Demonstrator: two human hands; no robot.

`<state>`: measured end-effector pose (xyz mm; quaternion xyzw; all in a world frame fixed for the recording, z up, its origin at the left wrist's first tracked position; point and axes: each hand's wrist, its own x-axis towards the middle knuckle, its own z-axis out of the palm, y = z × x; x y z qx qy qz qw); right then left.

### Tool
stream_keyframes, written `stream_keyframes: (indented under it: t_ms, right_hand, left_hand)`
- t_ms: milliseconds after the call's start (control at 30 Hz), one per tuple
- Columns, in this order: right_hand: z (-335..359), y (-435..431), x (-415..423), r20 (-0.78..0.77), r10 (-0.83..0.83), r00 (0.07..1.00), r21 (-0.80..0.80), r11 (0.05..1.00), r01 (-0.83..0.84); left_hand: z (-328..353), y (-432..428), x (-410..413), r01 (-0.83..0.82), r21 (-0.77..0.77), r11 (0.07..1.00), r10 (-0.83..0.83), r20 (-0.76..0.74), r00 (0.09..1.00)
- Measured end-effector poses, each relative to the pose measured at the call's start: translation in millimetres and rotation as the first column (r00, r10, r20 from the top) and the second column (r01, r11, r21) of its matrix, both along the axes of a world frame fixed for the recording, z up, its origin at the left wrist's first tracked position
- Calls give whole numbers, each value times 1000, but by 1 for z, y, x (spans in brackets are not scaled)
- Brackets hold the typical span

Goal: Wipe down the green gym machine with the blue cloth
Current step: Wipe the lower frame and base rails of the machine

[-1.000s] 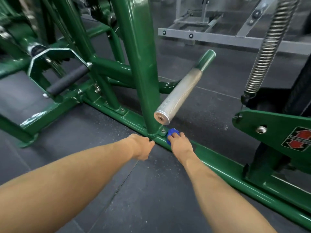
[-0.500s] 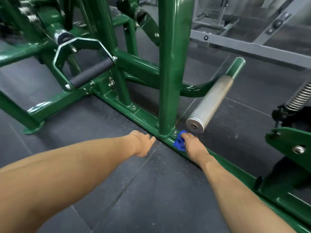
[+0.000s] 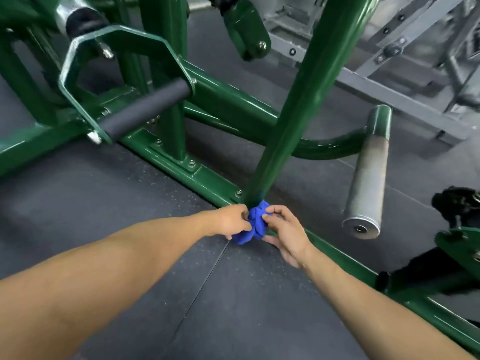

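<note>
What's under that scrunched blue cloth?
The blue cloth sits on the green base rail at the foot of the upright post, its lower edge over the dark floor. The left hand and right hand pinch it; the joint beneath is covered.

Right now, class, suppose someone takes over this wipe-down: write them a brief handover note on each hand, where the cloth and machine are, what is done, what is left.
Left hand: pinches the blue cloth from the left.
Right hand: pinches it from the right.
Cloth: bunched at the foot of the green upright post, where it meets the base rail.
Done: the cloth is at the joint; which parts are already wiped cannot be told.
Left: probably the post upward, the rail, and the rest of the frame.
</note>
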<state>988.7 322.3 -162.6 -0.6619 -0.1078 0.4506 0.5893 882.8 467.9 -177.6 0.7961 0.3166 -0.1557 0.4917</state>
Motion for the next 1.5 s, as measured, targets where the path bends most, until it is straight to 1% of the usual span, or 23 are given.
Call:
stream_keyframes:
  t_ms: [100,167,233,367,433,467,533,567,633,667,733,800,867,933,1000,1067,1100,1167,1233,1267,1400,1433,1500]
  right_hand:
    - [0,-1,1,-113,-59,992,-2,998,59]
    - [-2,2,2,-110,-78,991,-16,997,76]
    - [-3,6,-1,-62,-59,996,-26,998,57]
    - [0,14,-3,61,-59,996,-59,996,63]
    - [2,12,-2,38,-74,997,-32,997,75]
    - [2,10,-1,24,-64,998,-10,998,64]
    - [2,4,-1,33,-20,999,8,1000,20]
    - [3,0,-1,62,7,998,-1,1000,-6]
    - [5,-9,2,157,59,986,-27,998,-55]
    - [6,-14,4,218,96,971,-41,995,-89]
    - [7,-22,7,319,164,933,-89,986,-142]
    - [7,-27,8,338,149,929,-121,986,-115]
    - [8,-24,7,309,50,950,-90,996,-23]
    - [16,-14,9,256,-88,963,3,996,90]
    - [30,1,12,193,-228,955,116,971,208]
    - [43,18,11,149,-357,922,208,923,323]
    - [50,25,10,132,-409,903,247,896,370]
    - [58,34,6,91,-481,872,300,848,437]
    - [64,36,4,43,-499,866,322,827,460]
    - [67,34,5,46,-480,876,318,838,443]
    - [68,23,8,256,-312,915,164,947,277]
    - [66,20,10,302,-245,921,99,969,226]
    - [59,12,14,421,-10,907,-132,989,72]
  left_hand:
    - [2,0,-2,24,-14,1000,-24,-40,999]
    - [3,-5,-3,5,-91,996,-10,-61,998]
    - [6,-9,-4,-98,-179,979,82,-94,992]
    - [20,-4,-6,-329,-265,906,315,-97,944]
    - [26,1,-14,-360,-331,872,332,-141,933]
    - [28,3,-18,-326,-336,884,289,-157,944]
    - [27,3,-25,-234,-280,931,193,-165,967]
    - [27,3,-27,-226,-240,944,191,-163,968]
    - [33,3,-25,-304,-205,930,279,-140,950]
    - [34,4,-23,-377,-217,900,359,-120,926]
    - [38,3,-17,-532,-260,806,532,-76,843]
    - [40,2,-10,-634,-292,716,665,9,747]
    - [44,1,1,-678,-297,673,734,150,663]
    - [56,-1,13,-667,-338,664,748,275,605]
    - [75,-2,21,-637,-475,607,793,314,522]
    - [93,-3,20,-597,-606,526,847,306,435]
    - [100,-2,17,-573,-626,529,846,339,411]
    - [105,-2,13,-505,-605,616,788,453,417]
    - [101,-5,8,-421,-503,755,656,578,485]
    - [94,-6,7,-396,-438,807,590,606,533]
    - [74,-10,9,-360,-216,908,416,572,707]
    - [72,-10,11,-355,-178,918,391,563,729]
    - [70,-11,15,-389,-140,911,394,581,712]
